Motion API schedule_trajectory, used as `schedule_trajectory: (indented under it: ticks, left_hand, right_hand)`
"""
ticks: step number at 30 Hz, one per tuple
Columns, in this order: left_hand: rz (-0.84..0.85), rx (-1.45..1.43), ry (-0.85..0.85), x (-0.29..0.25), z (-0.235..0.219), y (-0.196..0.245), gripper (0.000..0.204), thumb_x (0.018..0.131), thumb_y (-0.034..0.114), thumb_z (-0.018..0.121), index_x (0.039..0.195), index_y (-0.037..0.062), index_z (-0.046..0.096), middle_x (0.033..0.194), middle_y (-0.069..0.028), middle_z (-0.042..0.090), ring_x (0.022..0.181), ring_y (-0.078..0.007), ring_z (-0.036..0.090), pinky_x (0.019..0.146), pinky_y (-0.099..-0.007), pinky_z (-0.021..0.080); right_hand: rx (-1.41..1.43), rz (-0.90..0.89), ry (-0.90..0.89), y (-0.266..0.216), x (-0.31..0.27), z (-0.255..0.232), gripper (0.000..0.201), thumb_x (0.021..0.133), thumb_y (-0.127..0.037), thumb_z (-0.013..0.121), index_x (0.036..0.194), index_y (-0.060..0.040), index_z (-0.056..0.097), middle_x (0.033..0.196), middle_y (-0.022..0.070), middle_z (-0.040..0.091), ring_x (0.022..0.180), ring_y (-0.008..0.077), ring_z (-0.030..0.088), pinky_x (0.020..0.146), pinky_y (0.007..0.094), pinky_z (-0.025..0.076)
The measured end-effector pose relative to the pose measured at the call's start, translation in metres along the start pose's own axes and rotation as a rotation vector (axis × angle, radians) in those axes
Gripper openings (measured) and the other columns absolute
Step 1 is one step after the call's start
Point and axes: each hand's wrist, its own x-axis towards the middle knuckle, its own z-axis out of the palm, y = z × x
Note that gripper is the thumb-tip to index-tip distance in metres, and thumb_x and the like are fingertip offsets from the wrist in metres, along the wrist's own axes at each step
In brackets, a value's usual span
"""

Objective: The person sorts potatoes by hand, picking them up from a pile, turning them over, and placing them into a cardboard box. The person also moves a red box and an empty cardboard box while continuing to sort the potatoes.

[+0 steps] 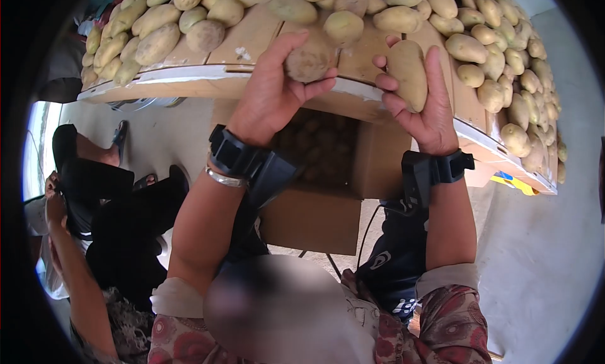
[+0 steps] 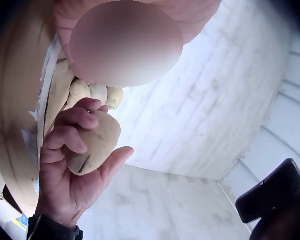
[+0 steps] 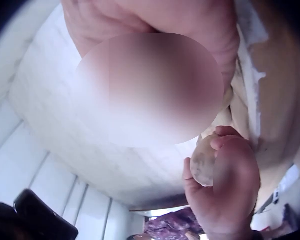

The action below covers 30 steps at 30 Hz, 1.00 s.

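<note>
L hand [image 1: 271, 90] has its fingers bent round a roundish potato [image 1: 307, 63], held btwn thumb and fingers. R hand [image 1: 428, 115] grips a long potato [image 1: 408, 74], which lies btwn its fingers and thumb. Other potatoes [image 1: 343, 28] are on table [image 1: 249, 35], beyond the fingers.

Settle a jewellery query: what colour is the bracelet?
The bracelet is silver, seen best in the head view.
</note>
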Motion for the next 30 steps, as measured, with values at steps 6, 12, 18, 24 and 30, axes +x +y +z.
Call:
schedule_trajectory:
  ticks: [6, 12, 18, 24, 30]
  left_hand:
    - [0.037, 0.046, -0.059, 0.003, -0.003, 0.002, 0.031, 0.084, 0.025, 0.054, 0.104, 0.0022, 0.050, 0.095, -0.0116, 0.059, 0.083, -0.0237, 0.061, 0.073, -0.0339, 0.052]
    - [0.043, 0.045, -0.032, 0.000, -0.002, 0.002, 0.030, 0.084, 0.023, 0.054, 0.105, 0.0023, 0.051, 0.097, -0.0114, 0.059, 0.083, -0.0236, 0.061, 0.073, -0.0331, 0.052]
    - [0.063, 0.050, -0.034, 0.000, -0.009, 0.001, 0.031, 0.084, 0.024, 0.054, 0.108, 0.0043, 0.051, 0.101, -0.0106, 0.059, 0.091, -0.0285, 0.060, 0.072, -0.0325, 0.053]
    - [0.150, 0.029, -0.059, 0.008, -0.013, -0.012, 0.025, 0.082, 0.026, 0.059, 0.103, 0.0130, 0.053, 0.100, -0.0014, 0.055, 0.089, -0.0220, 0.057, 0.074, -0.0353, 0.050]
    - [0.084, 0.089, 0.099, -0.004, 0.006, -0.001, 0.040, 0.078, 0.031, 0.060, 0.110, 0.0108, 0.047, 0.101, -0.0067, 0.048, 0.099, -0.0200, 0.046, 0.073, -0.0402, 0.046]
  right_hand:
    - [-0.665, -0.080, 0.463, 0.031, 0.003, 0.018, 0.040, 0.087, -0.021, 0.055, 0.123, -0.0079, 0.043, 0.107, 0.0066, 0.055, 0.095, 0.0159, 0.056, 0.076, 0.0325, 0.050]
    - [-0.707, -0.076, 0.488, 0.031, 0.002, 0.013, 0.042, 0.084, -0.010, 0.056, 0.123, -0.0053, 0.039, 0.106, 0.0145, 0.052, 0.099, 0.0229, 0.055, 0.082, 0.0390, 0.049]
    - [-0.808, -0.050, 0.447, 0.038, 0.004, 0.015, 0.035, 0.082, -0.009, 0.057, 0.115, -0.0055, 0.046, 0.102, 0.0120, 0.055, 0.098, 0.0216, 0.054, 0.082, 0.0352, 0.048]
    - [-0.897, -0.053, 0.360, 0.032, -0.001, 0.008, 0.027, 0.088, -0.020, 0.047, 0.105, 0.0009, 0.050, 0.102, 0.0096, 0.058, 0.096, 0.0208, 0.055, 0.090, 0.0342, 0.040]
    - [-0.723, -0.064, 0.393, 0.024, -0.004, 0.012, 0.035, 0.086, -0.025, 0.054, 0.112, -0.0045, 0.041, 0.097, 0.0055, 0.049, 0.089, 0.0146, 0.050, 0.085, 0.0306, 0.042]
